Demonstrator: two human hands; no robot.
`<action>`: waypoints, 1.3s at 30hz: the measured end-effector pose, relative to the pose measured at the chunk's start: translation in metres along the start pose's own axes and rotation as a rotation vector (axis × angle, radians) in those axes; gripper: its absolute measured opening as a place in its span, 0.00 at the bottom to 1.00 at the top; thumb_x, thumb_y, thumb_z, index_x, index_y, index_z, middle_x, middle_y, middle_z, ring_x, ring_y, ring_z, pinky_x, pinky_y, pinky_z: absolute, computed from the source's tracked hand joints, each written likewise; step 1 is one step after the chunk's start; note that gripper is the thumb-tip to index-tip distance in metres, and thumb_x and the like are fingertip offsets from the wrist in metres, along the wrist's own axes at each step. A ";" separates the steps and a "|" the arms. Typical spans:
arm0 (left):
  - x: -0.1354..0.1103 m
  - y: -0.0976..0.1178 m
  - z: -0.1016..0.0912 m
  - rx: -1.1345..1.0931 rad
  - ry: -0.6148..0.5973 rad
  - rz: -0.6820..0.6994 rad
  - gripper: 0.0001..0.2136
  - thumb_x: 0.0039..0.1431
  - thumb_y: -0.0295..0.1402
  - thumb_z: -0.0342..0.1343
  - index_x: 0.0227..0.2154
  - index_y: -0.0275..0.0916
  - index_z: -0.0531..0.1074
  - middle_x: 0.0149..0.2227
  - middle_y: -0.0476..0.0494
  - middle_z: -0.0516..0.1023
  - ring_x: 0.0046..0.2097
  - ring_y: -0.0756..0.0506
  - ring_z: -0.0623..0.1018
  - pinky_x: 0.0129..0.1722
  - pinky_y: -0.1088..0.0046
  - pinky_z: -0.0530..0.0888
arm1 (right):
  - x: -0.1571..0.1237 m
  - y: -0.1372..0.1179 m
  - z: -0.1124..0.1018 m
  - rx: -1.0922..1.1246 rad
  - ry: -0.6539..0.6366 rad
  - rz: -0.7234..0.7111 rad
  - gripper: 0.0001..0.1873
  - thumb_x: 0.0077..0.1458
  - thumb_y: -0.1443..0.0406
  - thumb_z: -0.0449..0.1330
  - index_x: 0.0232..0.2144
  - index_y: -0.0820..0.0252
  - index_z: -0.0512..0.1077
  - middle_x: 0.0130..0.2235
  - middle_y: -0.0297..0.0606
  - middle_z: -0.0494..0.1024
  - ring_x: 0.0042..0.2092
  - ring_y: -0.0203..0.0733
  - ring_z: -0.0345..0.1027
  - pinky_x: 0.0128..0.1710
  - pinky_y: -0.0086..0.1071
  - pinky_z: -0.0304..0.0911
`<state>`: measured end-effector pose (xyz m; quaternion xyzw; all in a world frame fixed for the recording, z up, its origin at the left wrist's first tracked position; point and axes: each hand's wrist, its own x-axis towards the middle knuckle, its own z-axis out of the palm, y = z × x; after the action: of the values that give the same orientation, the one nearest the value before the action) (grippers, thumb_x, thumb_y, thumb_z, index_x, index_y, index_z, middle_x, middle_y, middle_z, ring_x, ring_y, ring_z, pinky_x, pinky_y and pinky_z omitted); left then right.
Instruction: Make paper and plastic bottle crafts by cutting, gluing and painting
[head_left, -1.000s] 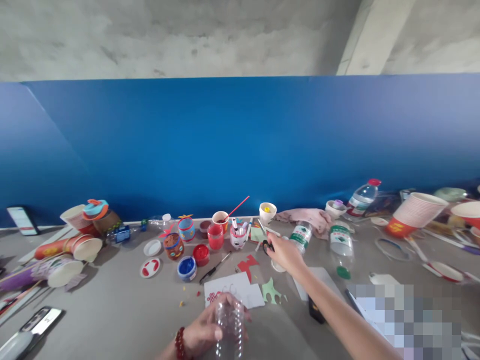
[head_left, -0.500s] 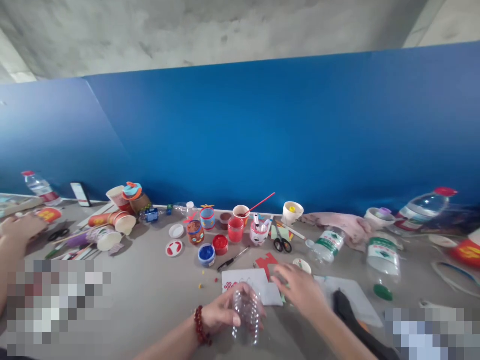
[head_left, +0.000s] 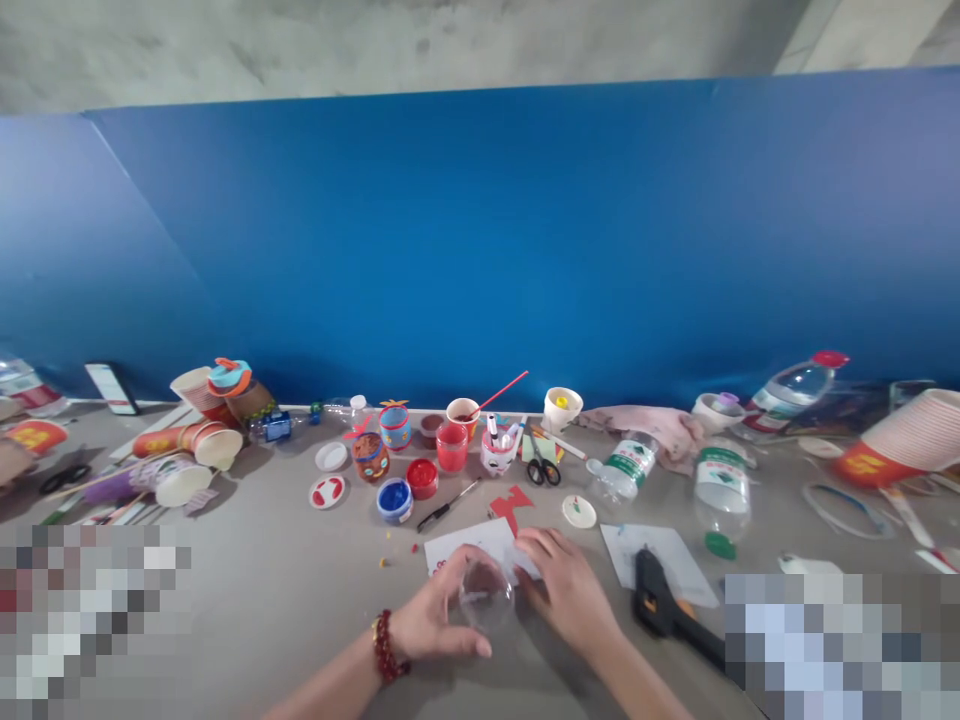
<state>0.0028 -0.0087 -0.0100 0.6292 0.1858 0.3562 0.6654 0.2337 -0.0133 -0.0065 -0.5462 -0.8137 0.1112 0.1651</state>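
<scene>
My left hand [head_left: 433, 622], with a red bead bracelet on the wrist, is wrapped round a clear cut-off plastic bottle piece [head_left: 486, 592] low at the middle of the grey table [head_left: 300, 580]. My right hand [head_left: 564, 585] lies beside the piece on its right, fingers curled against its side. Under both hands lies a white paper sheet [head_left: 469, 540] with red marks. A red paper cut-out [head_left: 511, 503] lies just beyond it, and black-handled scissors [head_left: 543, 468] lie farther back.
Paint pots in red [head_left: 421, 477] and blue [head_left: 394, 499], decorated cups and a marker holder [head_left: 498, 452] stand mid-table. Water bottles [head_left: 721, 488] lie right. A black glue gun [head_left: 654, 598] rests near my right arm. Stacked paper cups [head_left: 191, 440] lie left, more stacked cups [head_left: 904, 435] far right.
My right hand drew back from the scissors to the bottle piece. The scissors stay on the table. The view swung left, then partly back right.
</scene>
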 end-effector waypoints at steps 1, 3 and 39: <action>0.000 -0.002 -0.001 0.021 0.024 0.014 0.29 0.47 0.42 0.69 0.50 0.39 0.67 0.48 0.37 0.69 0.50 0.38 0.71 0.52 0.60 0.66 | -0.002 -0.001 -0.001 0.017 -0.010 -0.020 0.14 0.60 0.64 0.54 0.47 0.56 0.72 0.52 0.45 0.75 0.53 0.52 0.65 0.53 0.44 0.61; 0.000 -0.005 -0.005 0.044 0.099 0.049 0.28 0.48 0.44 0.68 0.50 0.38 0.67 0.48 0.37 0.70 0.49 0.38 0.70 0.51 0.61 0.66 | -0.006 -0.002 -0.003 0.041 -0.056 -0.069 0.17 0.58 0.63 0.56 0.50 0.55 0.71 0.56 0.44 0.72 0.57 0.53 0.61 0.57 0.47 0.57; 0.004 -0.034 -0.015 -0.247 0.525 -0.019 0.21 0.59 0.47 0.57 0.50 0.40 0.70 0.41 0.39 0.79 0.33 0.44 0.78 0.38 0.65 0.73 | 0.030 0.007 -0.050 0.285 0.346 0.026 0.12 0.63 0.61 0.51 0.37 0.56 0.74 0.41 0.43 0.80 0.43 0.47 0.73 0.46 0.37 0.66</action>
<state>0.0032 0.0066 -0.0442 0.4281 0.3126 0.5205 0.6694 0.2490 0.0175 0.0413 -0.5387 -0.7422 0.1317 0.3764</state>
